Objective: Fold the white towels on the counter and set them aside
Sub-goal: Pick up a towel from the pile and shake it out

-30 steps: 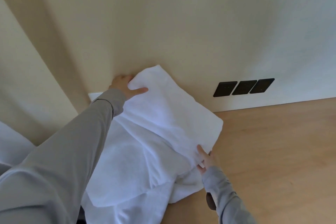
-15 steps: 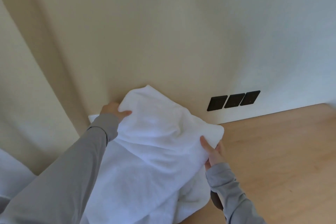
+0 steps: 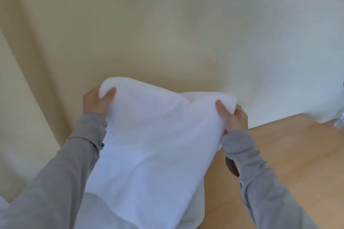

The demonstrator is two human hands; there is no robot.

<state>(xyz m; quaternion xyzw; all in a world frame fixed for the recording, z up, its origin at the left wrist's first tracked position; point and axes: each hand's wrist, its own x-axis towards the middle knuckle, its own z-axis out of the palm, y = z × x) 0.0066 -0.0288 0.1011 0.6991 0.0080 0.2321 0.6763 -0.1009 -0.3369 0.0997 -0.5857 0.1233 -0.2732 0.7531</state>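
Note:
A white towel (image 3: 152, 147) hangs lifted in front of the beige wall, stretched between both hands. My left hand (image 3: 95, 103) grips its upper left corner, thumb on the near side. My right hand (image 3: 233, 117) grips the upper right corner the same way. The towel's lower part drapes down over more white towel fabric (image 3: 193, 215) lying on the wooden counter (image 3: 290, 158). Grey sleeves cover both arms.
The beige wall (image 3: 186, 33) stands close behind the counter. Bare wood stretches to the right of the towels. A small clear object (image 3: 339, 121) shows at the right edge. The black wall plates are hidden behind the towel.
Both hands have lifted the towel up off the counter and drawn its top edge taut; my right hand rose from the towel's lower corner to level with the left.

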